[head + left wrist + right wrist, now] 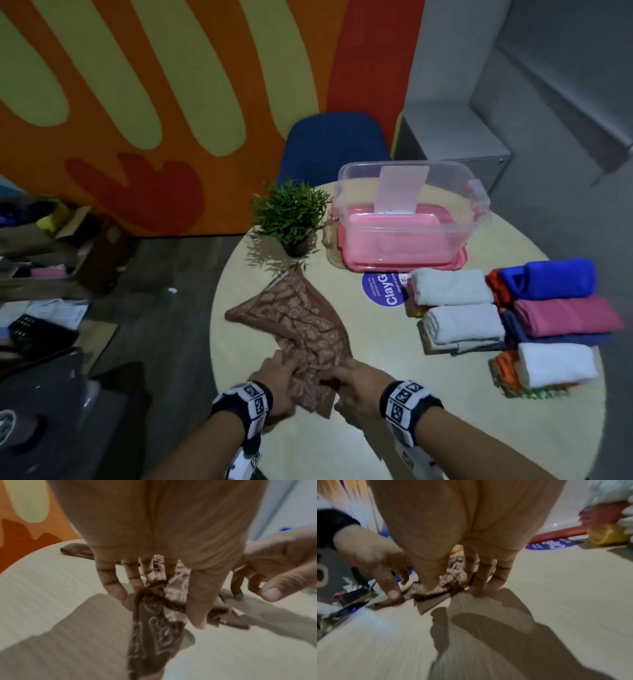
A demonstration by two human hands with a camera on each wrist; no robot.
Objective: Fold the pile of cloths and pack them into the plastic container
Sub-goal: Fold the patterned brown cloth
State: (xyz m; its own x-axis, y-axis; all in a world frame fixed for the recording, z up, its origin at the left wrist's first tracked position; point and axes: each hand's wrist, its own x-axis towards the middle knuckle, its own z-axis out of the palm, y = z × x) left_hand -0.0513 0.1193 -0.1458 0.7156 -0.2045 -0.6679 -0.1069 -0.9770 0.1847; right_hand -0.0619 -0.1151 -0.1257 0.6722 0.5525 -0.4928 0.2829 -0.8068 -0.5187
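Pinching the near end of the brown patterned cloth (301, 329), the left hand (279, 387) and right hand (356, 389) grip it on the bench (376, 445), with the plastic container (407, 219) beyond and folded cloths (513, 318) to the cloth's right.

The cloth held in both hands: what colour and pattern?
Brown cloth with a pale ornate, paisley-like print; clearest in the head view.

wall (144, 85) — orange, green, red | floor (178, 267) — grey | blue chair (329, 147)
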